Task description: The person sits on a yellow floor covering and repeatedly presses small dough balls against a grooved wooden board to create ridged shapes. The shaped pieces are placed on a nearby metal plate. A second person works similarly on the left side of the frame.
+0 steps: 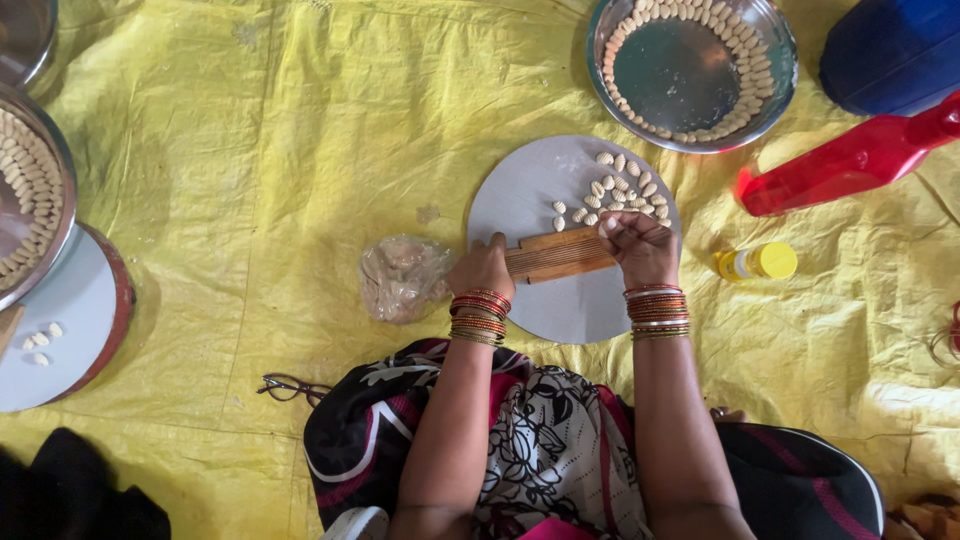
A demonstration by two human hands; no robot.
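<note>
A ridged wooden board [556, 254] lies across a round grey board [560, 300] on the yellow sheet. My left hand [482, 268] holds the wooden board's left end. My right hand [637, 243] presses a small piece of dough against its right end with the fingertips curled. Several small ridged dough shells [617, 190] lie in a cluster on the grey board just beyond the right hand. Both wrists wear stacks of red and gold bangles.
A steel plate [690, 70] ringed with dough shells sits at the back right. A red plastic bottle [850, 160], a small yellow-capped bottle [758, 262] and a blue container [895, 50] lie right. A plastic-wrapped dough lump [402, 277], eyeglasses [290, 388] and another plate [30, 190] lie left.
</note>
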